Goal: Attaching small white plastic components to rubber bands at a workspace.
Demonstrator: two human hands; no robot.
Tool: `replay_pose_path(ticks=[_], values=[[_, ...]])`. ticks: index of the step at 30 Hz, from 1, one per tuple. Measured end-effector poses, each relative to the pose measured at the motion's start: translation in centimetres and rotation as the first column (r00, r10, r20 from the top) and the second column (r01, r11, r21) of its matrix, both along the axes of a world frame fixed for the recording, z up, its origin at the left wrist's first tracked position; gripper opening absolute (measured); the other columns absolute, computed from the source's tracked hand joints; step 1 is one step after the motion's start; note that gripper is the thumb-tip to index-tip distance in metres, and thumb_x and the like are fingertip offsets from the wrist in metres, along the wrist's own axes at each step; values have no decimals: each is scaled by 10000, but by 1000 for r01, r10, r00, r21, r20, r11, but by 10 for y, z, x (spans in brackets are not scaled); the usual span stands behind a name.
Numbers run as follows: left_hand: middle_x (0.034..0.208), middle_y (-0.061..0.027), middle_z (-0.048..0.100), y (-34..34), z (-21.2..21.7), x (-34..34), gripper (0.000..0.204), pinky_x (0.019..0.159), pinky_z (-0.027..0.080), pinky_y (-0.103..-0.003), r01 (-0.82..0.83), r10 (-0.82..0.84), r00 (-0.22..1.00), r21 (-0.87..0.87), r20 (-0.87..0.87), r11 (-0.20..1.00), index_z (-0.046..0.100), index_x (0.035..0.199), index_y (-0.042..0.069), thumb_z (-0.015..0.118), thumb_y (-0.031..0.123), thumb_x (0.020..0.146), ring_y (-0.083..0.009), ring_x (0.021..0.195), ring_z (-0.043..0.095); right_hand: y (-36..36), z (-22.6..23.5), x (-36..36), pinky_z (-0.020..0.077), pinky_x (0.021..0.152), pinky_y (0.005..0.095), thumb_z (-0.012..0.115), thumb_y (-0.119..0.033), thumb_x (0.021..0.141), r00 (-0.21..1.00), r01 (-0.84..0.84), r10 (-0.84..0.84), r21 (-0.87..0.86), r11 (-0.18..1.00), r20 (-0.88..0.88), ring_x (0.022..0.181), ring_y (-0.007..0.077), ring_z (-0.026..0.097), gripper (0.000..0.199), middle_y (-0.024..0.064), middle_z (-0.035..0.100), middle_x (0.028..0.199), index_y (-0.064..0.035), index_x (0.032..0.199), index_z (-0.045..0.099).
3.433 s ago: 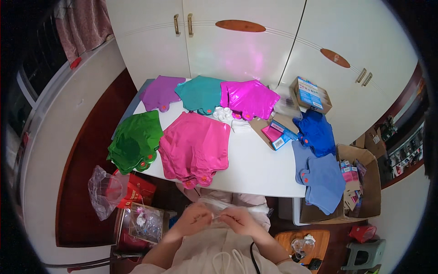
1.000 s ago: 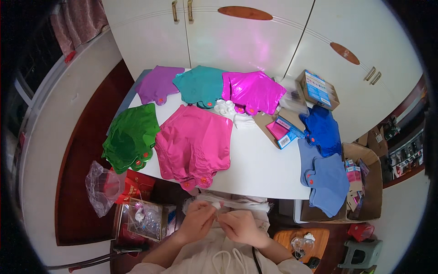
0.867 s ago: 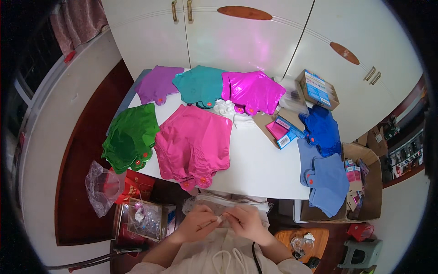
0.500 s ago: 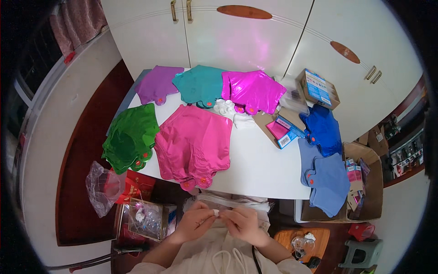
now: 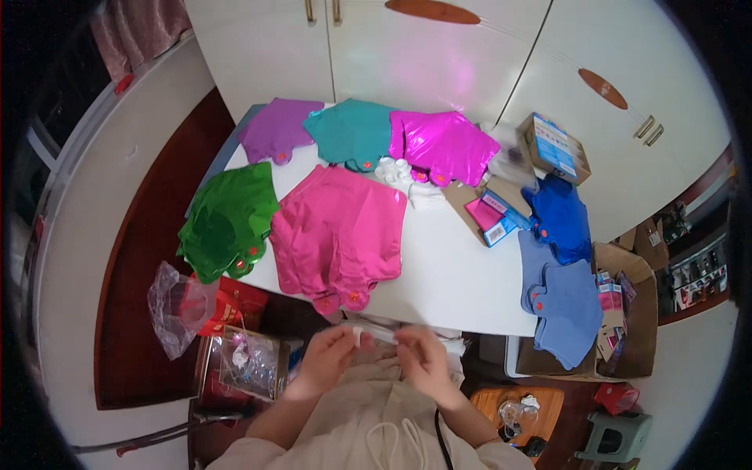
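Head view, from where I stand, shows a clear plastic bag [image 5: 168, 313] and a red bag [image 5: 243, 304] low on the far left. Next come the shiny green sheets [image 5: 231, 223], which hang partly over the edge of the white table [image 5: 462, 274], so I judge a passing sleeve could drag the top ones down. Purple sheets [image 5: 278, 133] lie behind them. The left hand [image 5: 327, 360] is in front of the table, below its near edge, with thumb and finger pinching a small white piece [image 5: 358, 337]. Just above it, the large pink sheets [image 5: 341, 235] reach the near edge with their rounded ends, and a raised knuckle could catch those and shift the stack. Teal sheets [image 5: 352, 137] lie farther back. Between the hands runs a thin clear strip [image 5: 382, 334], too blurred for me to tell whether it joins the white piece; pulled hard, it could tear, stretch or spring out of the fingertips into the lap. White rolls [image 5: 392, 168] sit in a loose heap beyond, and might scatter if knocked. The right hand [image 5: 425, 360] appears to pinch the strip's other end, its remaining fingers loosely curled. Glossy magenta sheets [image 5: 442, 145] lie behind it, then a blue-and-pink box [image 5: 497, 215], and dark blue sheets [image 5: 560, 219]. Pale blue sheets [image 5: 570, 305] jut past the table beside a brown carton [image 5: 641, 345]; being smooth, they look likely to slide off if the table is bumped.
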State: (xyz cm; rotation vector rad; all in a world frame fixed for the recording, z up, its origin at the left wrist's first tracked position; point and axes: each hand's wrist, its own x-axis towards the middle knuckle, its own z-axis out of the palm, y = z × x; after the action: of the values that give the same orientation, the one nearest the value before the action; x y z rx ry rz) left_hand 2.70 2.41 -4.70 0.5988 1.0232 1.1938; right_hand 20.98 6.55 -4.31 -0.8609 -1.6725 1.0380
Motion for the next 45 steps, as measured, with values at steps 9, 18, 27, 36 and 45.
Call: replay_pose_path(ticks=[9,18,27,36,45], values=[[902,-65,617,8,4,2,212,744,436,-241,20,-6,943,-40,332,999,573,1006,-2,489,154,890,-125,819,572,4,-7,-14,426,633,231,535,43,770,984,-153,125,-226,962,-130,774,132,556,362,95,536,929,-17,1124,496],[953,-35,603,2,6,8,196,770,421,-229,102,-104,994,69,23,992,574,1021,-16,491,83,873,-90,882,544,20,20,-19,438,611,238,589,-2,758,971,-217,229,-155,964,65,760,138,571,240,97,571,952,1,996,557],[891,-66,622,-2,3,6,188,779,439,-235,297,-261,935,127,-240,946,579,965,-28,465,102,890,-106,855,572,17,-7,-13,463,612,221,564,-18,781,954,-297,276,-499,814,-118,764,138,593,145,100,599,909,-28,924,584],[881,-32,605,-1,1,-3,164,760,418,-222,412,-402,899,26,-176,911,599,957,-15,523,85,851,-81,838,539,16,28,6,503,667,279,565,9,725,849,-478,499,-149,866,174,794,211,627,297,141,600,1023,-11,1018,603],[864,-23,619,-2,0,-5,157,739,425,-203,485,-485,873,-12,-51,874,590,946,12,557,128,846,-59,798,550,16,11,5,485,637,267,630,-53,725,861,-420,466,-234,877,204,741,193,622,166,101,639,838,-18,887,640]])
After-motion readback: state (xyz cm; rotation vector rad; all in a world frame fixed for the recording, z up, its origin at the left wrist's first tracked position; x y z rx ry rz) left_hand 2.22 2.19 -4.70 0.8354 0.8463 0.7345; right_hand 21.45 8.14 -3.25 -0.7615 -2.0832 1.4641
